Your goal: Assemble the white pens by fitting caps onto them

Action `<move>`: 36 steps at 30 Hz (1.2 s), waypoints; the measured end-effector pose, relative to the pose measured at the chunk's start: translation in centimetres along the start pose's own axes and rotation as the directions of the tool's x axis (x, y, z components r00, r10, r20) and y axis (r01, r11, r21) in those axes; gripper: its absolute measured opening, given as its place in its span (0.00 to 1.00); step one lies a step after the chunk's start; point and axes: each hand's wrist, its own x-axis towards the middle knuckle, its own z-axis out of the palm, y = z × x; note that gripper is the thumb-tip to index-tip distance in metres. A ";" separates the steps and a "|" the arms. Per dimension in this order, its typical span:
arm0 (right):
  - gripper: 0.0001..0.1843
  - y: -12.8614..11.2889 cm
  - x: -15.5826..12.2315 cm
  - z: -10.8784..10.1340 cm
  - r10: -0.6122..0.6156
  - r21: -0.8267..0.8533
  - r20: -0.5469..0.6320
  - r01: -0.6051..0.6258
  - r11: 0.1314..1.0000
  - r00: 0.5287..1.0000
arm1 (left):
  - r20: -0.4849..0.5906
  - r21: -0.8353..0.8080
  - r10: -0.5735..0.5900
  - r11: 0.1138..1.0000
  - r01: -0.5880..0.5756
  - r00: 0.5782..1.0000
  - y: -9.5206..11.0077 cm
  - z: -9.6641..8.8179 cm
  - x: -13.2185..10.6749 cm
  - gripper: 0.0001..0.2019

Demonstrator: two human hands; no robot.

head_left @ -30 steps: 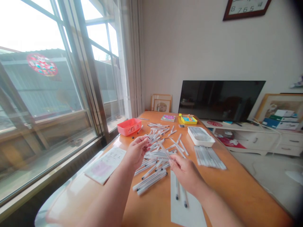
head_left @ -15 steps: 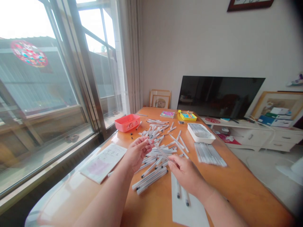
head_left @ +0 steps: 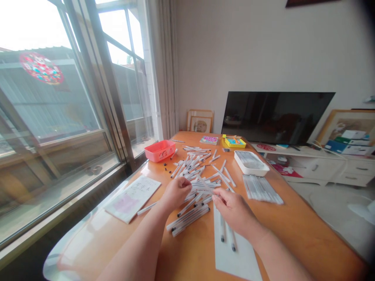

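Note:
A loose heap of white pens (head_left: 195, 171) lies across the middle of the orange table (head_left: 293, 230). My right hand (head_left: 233, 210) pinches one white pen (head_left: 205, 185), which slants up and to the left over the heap. My left hand (head_left: 175, 192) is curled, knuckles up, resting on the heap's near side; what its fingers hold is hidden. Two pens with black tips (head_left: 227, 235) lie on a white sheet (head_left: 234, 253) just below my right hand.
A white tray (head_left: 251, 162) and a neat row of pens (head_left: 262, 189) lie to the right. A pink tub (head_left: 160, 150) stands at the left by the window. A printed paper (head_left: 132, 198) lies near left. Small boxes (head_left: 233, 141) and a television (head_left: 275, 117) are behind.
My left hand has dropped from in front of the heap and closed down onto it. My right hand keeps its pen and has shifted slightly. The camera tilted a little downward.

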 end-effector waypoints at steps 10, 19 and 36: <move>0.15 0.4 0.5 0.4 0.210 0.442 0.032 -0.202 0.874 0.977 | 0.231 -0.358 -0.088 0.918 0.169 0.969 1.5 0.2 -1.0 0.09; 0.15 0.4 1.0 -0.4 0.389 0.765 0.042 -0.281 0.580 0.920 | 0.309 -0.653 -0.260 0.642 0.403 0.915 1.7 2.6 -1.6 0.13; 0.16 -0.3 1.0 -0.6 0.339 0.789 -0.194 -0.059 0.611 0.920 | 0.523 -0.662 -0.320 0.431 0.613 0.790 2.2 5.1 -3.1 0.05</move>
